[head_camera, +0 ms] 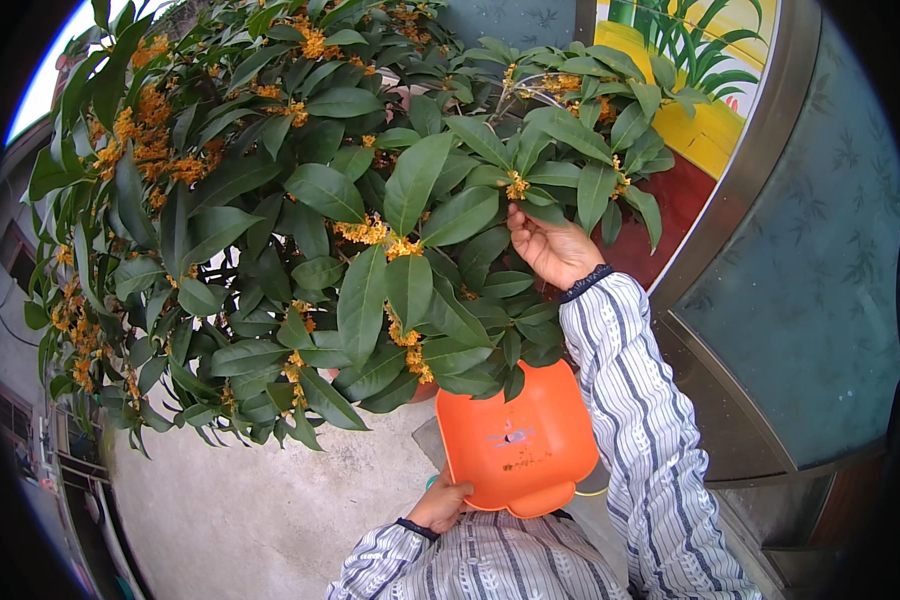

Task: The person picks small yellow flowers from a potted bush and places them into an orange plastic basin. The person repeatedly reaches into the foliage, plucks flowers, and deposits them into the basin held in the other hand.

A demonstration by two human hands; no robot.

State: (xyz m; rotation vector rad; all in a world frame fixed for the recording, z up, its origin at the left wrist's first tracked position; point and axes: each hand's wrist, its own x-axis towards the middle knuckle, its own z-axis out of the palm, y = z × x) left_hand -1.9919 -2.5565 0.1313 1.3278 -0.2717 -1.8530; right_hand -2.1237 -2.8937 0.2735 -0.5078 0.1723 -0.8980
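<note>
My left hand (441, 501) grips the lower left rim of an orange plastic basin (562, 420) held in front of my body. A few small orange-brown flowers (526, 461) lie on its floor near a printed picture. Leaves overhang the basin's far edge. My right hand (555, 247) is raised into a sweet osmanthus shrub (375, 300), its fingertips just below a small orange flower cluster (517, 185) and against a green leaf. Whether those fingers pinch anything is hidden. More orange blossoms (364, 231) grow along the stems to the left.
Close on the right stands a metal-framed door or panel with frosted bluish glass (817, 262). A painted panel (701, 142) in yellow and red is behind the shrub. Below is a concrete floor (217, 510); a building wall (26, 337) rises at far left.
</note>
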